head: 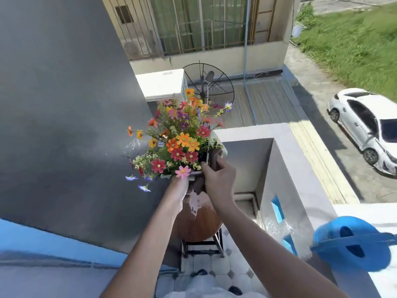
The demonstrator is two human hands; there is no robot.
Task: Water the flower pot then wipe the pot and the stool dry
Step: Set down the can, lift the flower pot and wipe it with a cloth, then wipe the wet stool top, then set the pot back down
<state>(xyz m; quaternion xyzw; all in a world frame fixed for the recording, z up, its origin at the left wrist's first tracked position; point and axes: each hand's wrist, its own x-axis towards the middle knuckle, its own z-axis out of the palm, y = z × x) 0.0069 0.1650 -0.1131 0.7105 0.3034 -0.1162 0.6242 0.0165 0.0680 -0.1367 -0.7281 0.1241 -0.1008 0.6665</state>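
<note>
A white flower pot [224, 150] full of colourful flowers [180, 143] is lifted above a round wooden stool [199, 224]. My left hand [179, 186] grips the pot from below at its near edge. My right hand [219, 177] presses a brown cloth [214, 158] against the pot's right side. A wet patch [196, 203] shines on the stool's seat. A blue watering can [352, 244] rests on the balcony wall at the lower right.
A dark grey wall [64, 104] rises on the left. The white balcony parapet [300, 168] runs along the right, with a drop to a roof, a satellite dish [208, 87] and a white car [365, 130] below. The floor is tiled [214, 267].
</note>
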